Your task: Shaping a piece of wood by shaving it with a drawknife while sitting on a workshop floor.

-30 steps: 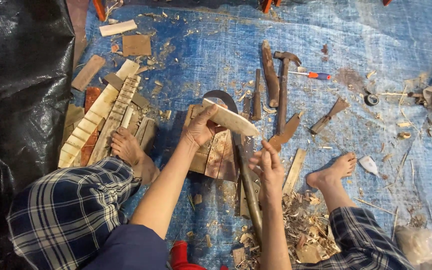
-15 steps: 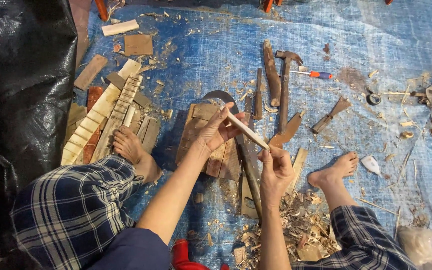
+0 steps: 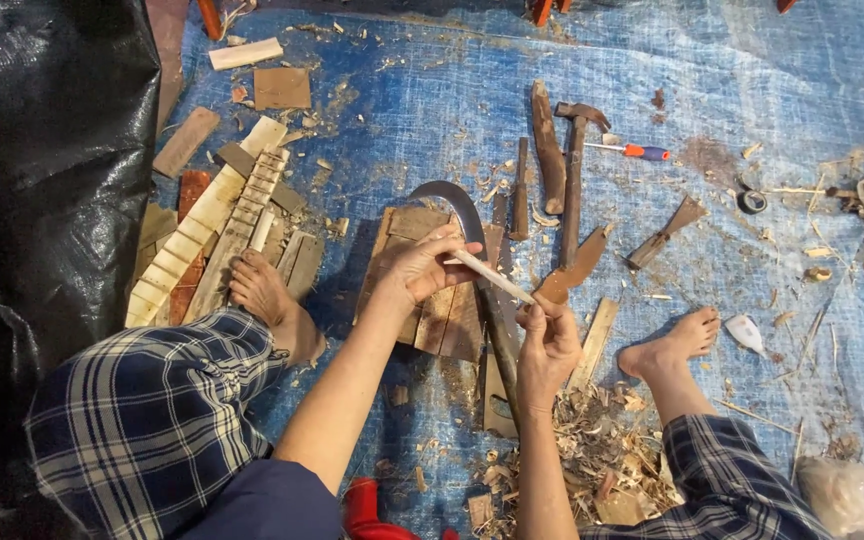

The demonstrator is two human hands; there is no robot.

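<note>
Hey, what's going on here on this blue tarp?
A person sits on a blue tarp with bare feet out, holding a thin pale wooden strip between both hands. The left hand grips its far end above some wooden boards, and the right hand pinches the near end. A curved blade on a long handle lies under the strip. Wood shavings are heaped by the right leg. A hammer, a chisel and notched wooden pieces lie around.
</note>
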